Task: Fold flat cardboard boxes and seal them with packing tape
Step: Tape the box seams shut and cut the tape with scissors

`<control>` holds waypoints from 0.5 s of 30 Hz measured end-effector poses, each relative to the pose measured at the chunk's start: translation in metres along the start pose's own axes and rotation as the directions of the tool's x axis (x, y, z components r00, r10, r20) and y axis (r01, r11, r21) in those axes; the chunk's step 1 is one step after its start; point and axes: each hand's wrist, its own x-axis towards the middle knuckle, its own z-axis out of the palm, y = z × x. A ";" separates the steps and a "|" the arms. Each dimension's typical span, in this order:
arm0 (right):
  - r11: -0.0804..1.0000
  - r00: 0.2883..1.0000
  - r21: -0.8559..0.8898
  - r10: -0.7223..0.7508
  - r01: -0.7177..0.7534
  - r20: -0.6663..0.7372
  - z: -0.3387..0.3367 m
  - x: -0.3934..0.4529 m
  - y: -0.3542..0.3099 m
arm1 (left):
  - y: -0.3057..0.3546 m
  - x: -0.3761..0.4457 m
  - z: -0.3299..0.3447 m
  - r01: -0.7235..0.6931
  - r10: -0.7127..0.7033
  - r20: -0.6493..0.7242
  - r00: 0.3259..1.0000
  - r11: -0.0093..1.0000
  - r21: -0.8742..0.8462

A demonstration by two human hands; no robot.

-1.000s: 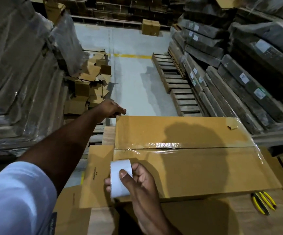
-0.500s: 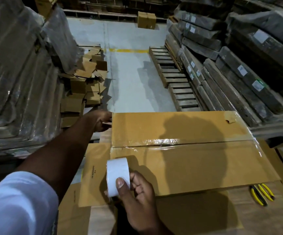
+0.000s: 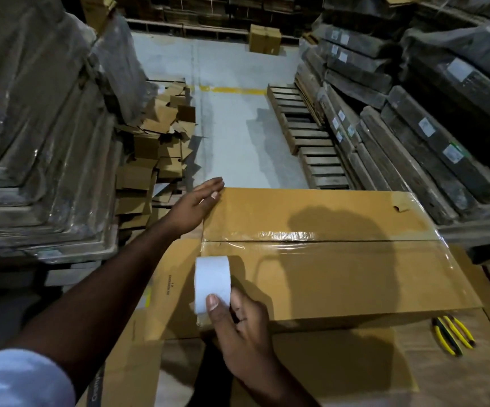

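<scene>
A warehouse aisle with a grey concrete floor (image 3: 238,136) is flanked by wrapped stacks, wooden pallets (image 3: 311,142) and a heap of cardboard scraps (image 3: 161,136), and a folded cardboard box (image 3: 340,274) is laid on a cardboard-covered work surface (image 3: 414,362) beside a yellow-handled tool (image 3: 452,334). The left hand (image 3: 194,207) is stretched flat, fingers straight, onto the box's far left corner, while the tape roll (image 3: 212,284) is gripped by the right hand (image 3: 238,327) at the box's near left end, thumb pressed on its face. The clear tape (image 3: 296,240) along the centre seam is made out only by its glare, and the right hand's fingers are partly hidden behind the roll.
</scene>
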 end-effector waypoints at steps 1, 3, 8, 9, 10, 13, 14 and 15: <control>0.999 1.000 0.031 0.018 -0.018 -0.003 0.000 -0.003 0.000 | 0.001 0.000 -0.003 0.003 -0.004 0.013 1.000 1.000 0.021; 0.999 0.999 0.039 0.023 -0.022 -0.037 -0.001 -0.010 -0.002 | 0.004 0.002 -0.008 -0.007 0.004 0.041 0.999 0.997 0.073; 0.981 0.996 0.172 0.085 -0.088 0.021 -0.003 -0.040 -0.014 | 0.012 -0.003 -0.012 -0.039 0.022 0.114 0.993 0.988 0.147; 0.976 0.995 0.195 0.098 -0.100 0.020 -0.003 -0.043 -0.013 | 0.013 -0.003 -0.013 -0.033 0.018 0.110 0.994 0.990 0.139; 0.969 0.993 0.220 0.118 -0.116 0.001 -0.001 -0.045 -0.015 | 0.014 -0.003 -0.013 -0.030 0.015 0.108 0.994 0.990 0.135; 0.967 0.988 0.217 0.145 -0.131 -0.049 0.000 -0.049 -0.013 | 0.016 -0.004 -0.012 -0.030 0.014 0.111 0.994 0.989 0.145; 0.966 0.987 0.219 0.153 -0.139 -0.048 0.001 -0.051 -0.012 | 0.017 -0.005 -0.012 -0.029 0.012 0.112 0.994 0.987 0.156; 0.957 0.984 0.239 0.175 -0.161 -0.036 0.003 -0.054 -0.009 | 0.018 -0.005 -0.012 -0.028 0.008 0.115 0.993 0.986 0.167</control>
